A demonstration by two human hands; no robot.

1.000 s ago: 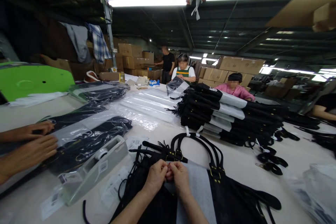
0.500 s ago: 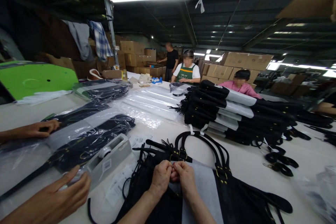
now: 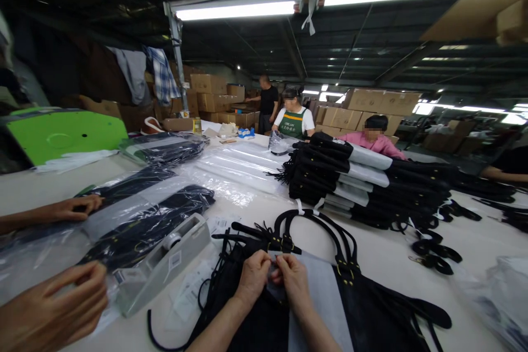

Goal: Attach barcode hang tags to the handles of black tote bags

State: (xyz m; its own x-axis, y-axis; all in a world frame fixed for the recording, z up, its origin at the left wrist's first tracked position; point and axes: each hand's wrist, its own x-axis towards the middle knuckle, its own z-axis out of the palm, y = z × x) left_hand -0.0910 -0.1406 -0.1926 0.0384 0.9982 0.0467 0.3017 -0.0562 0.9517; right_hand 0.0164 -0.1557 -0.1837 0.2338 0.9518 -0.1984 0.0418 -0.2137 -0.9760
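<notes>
Head cam: left hand (image 3: 252, 276) & right hand (image 3: 292, 279) both pinch a small bit atop flat black bag (image 3: 363, 308) w/ looped handles.

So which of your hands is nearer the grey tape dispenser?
Left. The left hand is on the black bag just right of the tape dispenser; the right hand touches it from the far side.
</notes>
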